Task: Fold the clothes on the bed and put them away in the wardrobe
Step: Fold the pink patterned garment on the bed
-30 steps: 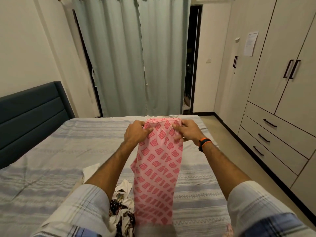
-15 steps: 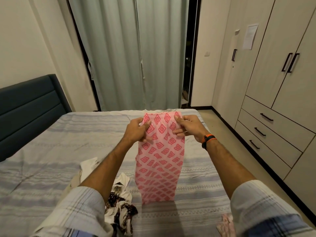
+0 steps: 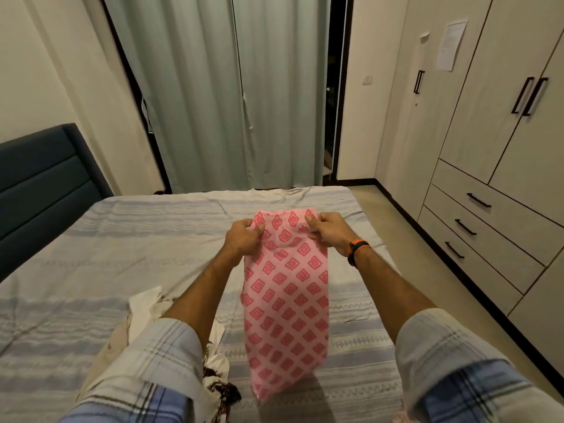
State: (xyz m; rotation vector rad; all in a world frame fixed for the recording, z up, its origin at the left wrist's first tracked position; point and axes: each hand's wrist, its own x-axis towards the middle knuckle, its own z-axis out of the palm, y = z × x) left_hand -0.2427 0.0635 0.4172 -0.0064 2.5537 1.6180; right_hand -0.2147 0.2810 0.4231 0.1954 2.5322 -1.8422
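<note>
Now the pink patterned cloth (image 3: 285, 300) hangs lower than half a second ago, hem just above the bed (image 3: 91, 239); long axis vertical, top edge level. Left hand (image 3: 244, 238) and right hand (image 3: 328, 228) each pinch a top corner. Crumpled clothes (image 3: 213, 377) lie just left; closed wardrobe (image 3: 488, 148) well right, floor between open.

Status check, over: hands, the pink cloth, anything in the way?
Left hand and right hand both pinch the pink cloth at its top corners. Cloth hangs above the bed. Wardrobe shut. Unfolded clothes by left arm.
</note>
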